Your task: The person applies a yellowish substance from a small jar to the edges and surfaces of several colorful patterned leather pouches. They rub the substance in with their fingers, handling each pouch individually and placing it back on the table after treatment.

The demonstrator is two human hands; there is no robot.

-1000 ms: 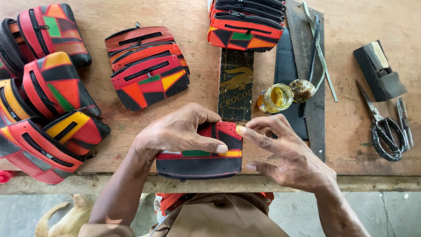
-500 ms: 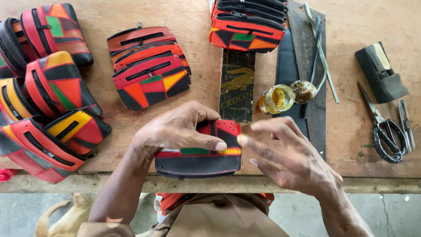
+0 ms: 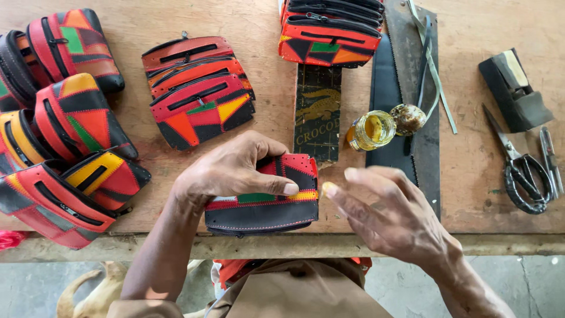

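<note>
A patchwork pouch (image 3: 265, 206) in red, black, green and yellow lies at the front edge of the wooden table (image 3: 471, 176). My left hand (image 3: 232, 168) presses down on its top, thumb along the right end, holding it flat. Just right of the pouch hovers my right hand (image 3: 391, 215), fingers spread, with a yellowish dab on the tip of the forefinger near the pouch's right edge. It holds nothing. A small open glass jar of yellow glue (image 3: 371, 129) stands beyond that hand, its lid (image 3: 408, 119) beside it.
Finished patchwork pouches are piled at left (image 3: 70, 123), centre (image 3: 197, 91) and top (image 3: 329, 29). A dark strip (image 3: 318, 112), a saw blade (image 3: 406, 88), scissors (image 3: 521, 168), a black block (image 3: 515, 88) and a small metal tool (image 3: 550, 162) lie to the right. A dog (image 3: 88, 294) lies below the table.
My right hand has drawn back from the pouch's right edge, moving right and toward me with its fingers spreading. My left hand stays on the pouch.
</note>
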